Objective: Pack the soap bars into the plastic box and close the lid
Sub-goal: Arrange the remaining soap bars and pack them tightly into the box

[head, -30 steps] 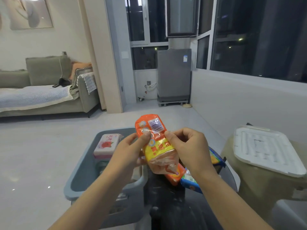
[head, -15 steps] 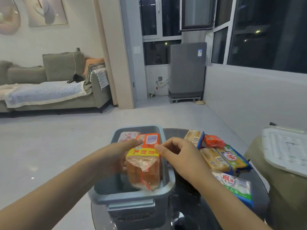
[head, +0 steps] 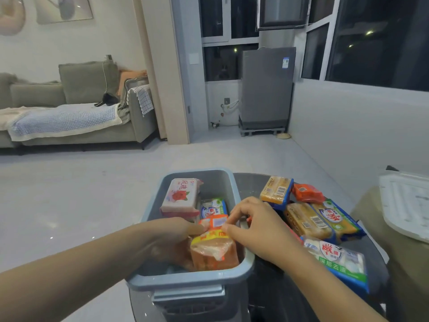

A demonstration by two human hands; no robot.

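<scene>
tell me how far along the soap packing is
Done: a pink rose soap pack and a blue-green one already sit in the grey plastic box. In hand: the left hand and right hand are setting an orange soap pack inside. Left: about five packs lie on the table, like the blue-edged soap pack, and the white lid is off.

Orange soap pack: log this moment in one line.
orange soap pack | in plastic box | left hand, right hand gripping | lid off
</scene>
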